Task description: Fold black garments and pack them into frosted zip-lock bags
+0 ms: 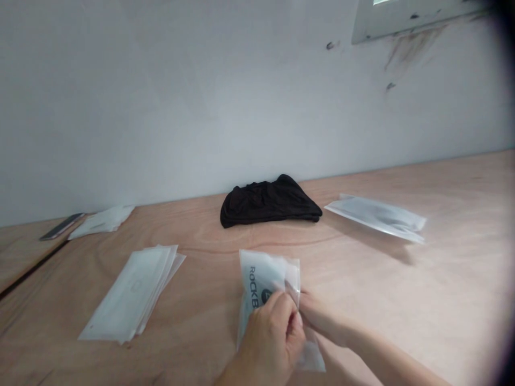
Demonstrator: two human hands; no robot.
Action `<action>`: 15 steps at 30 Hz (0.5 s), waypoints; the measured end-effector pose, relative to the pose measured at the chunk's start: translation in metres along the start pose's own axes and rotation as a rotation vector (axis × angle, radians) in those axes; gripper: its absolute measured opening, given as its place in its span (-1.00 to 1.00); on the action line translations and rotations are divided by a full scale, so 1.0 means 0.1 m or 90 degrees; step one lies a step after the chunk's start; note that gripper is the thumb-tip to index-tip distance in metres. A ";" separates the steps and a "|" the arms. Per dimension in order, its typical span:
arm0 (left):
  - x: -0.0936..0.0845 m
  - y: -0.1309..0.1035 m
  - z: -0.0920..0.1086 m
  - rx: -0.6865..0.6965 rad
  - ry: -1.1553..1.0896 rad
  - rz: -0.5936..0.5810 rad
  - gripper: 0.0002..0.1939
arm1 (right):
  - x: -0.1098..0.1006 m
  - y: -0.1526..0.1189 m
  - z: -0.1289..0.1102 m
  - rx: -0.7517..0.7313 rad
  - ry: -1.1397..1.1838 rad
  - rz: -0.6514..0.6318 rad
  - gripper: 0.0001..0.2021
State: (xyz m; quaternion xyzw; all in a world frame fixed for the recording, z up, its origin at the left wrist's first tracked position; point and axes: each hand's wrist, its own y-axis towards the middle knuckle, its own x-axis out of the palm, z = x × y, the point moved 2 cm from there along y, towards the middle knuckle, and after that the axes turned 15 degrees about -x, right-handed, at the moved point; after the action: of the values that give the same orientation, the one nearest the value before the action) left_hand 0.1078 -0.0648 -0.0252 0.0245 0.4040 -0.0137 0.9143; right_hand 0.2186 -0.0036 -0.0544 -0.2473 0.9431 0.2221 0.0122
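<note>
A frosted plastic bag [261, 268] with dark "ROCKB..." lettering stands tilted up at the front middle of the table. My left hand [276, 327] is closed on its near right edge, fingers curled and thumb pressed in. From the right, my right hand [311, 308] reaches to the bag's opening; its fingers are hidden behind the plastic and my left hand. To the left lies a fanned stack of similar frosted bags [131, 295]. Behind, against the wall, rests a folded black fabric item [269, 202].
At the back right lies a translucent bag [374, 217] with something greyish inside. White sheets or bags [102, 221] sit at the back left beside a flat dark strip [62, 226]. A gap [32, 269] runs between table boards. A pale wall [161, 107] bounds the wooden table [193, 311].
</note>
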 end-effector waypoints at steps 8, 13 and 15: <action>0.30 -0.28 -0.46 0.184 0.204 0.040 -0.59 | -0.39 -0.45 0.17 0.162 0.083 -0.085 -0.64; 0.36 -0.25 -0.38 0.307 0.228 0.197 -0.86 | -0.36 -0.54 0.07 0.080 0.031 -0.105 -0.71; 0.24 -0.22 -0.31 0.331 0.203 0.213 -0.77 | -0.43 -0.44 -0.11 -0.024 -0.113 -0.095 -0.66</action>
State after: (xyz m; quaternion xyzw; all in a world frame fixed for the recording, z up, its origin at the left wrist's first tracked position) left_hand 0.0999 -0.0852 -0.0647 0.3245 0.5153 0.0375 0.7923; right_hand 0.2781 -0.0230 -0.0574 -0.2961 0.9131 0.2589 0.1073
